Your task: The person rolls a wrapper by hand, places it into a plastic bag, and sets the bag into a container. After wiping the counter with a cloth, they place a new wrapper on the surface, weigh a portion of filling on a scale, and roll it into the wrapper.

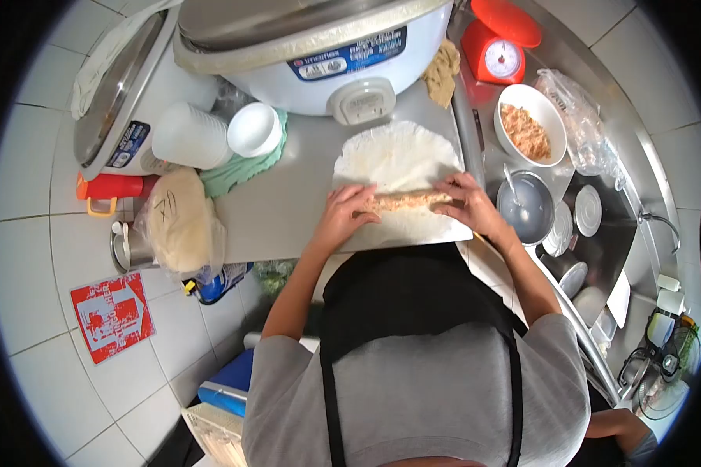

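A thin white round wrapper sheet (393, 152) lies on the steel counter in front of me. Across its lower part runs a strip of orange-pink shredded filling (407, 202). My left hand (350, 210) is closed around the left end of this strip, fingers above it and thumb below. At the right end, my right hand (467, 204) grips in the same way, its fingers bent over the filling. Part of the sheet shows below the strip. Both ends of the filling are partly hidden by my fingers.
A large rice cooker (311, 86) stands behind the sheet, with white bowls (255, 131) to its left. At right are a white bowl (559, 128) of filling, a metal bowl (526, 208) with a spoon, and a red scale (494, 54). Bagged wrappers (181, 222) lie left. Another person's arm (619, 428) shows lower right.
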`<action>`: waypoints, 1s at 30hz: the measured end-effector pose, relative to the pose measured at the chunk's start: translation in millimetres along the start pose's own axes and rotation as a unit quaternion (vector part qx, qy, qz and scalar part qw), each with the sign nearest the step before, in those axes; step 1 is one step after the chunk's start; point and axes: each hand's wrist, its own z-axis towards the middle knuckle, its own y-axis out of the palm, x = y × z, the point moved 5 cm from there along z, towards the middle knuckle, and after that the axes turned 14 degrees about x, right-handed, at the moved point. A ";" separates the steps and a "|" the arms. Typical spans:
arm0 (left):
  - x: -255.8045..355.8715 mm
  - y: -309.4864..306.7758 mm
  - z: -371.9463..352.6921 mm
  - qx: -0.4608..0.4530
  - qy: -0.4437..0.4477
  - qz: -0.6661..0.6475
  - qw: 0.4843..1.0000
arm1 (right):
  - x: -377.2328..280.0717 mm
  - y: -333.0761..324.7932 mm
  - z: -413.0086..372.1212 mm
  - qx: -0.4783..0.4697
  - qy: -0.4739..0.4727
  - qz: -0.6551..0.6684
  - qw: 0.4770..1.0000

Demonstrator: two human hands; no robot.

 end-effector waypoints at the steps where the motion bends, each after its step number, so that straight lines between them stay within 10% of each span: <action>1: 6.6 -1.5 -6.2 -0.017 -0.004 0.022 1.000 | -8.6 -3.4 2.1 0.011 0.006 0.006 1.000; 23: 11.2 10.5 14.3 -0.071 -0.010 0.026 0.997 | -0.5 5.6 11.6 -0.036 0.013 0.056 0.998; 30: -4.3 -5.0 3.2 -0.044 -0.062 0.005 0.997 | -29.8 -10.2 -14.8 -0.002 -0.110 -0.044 0.993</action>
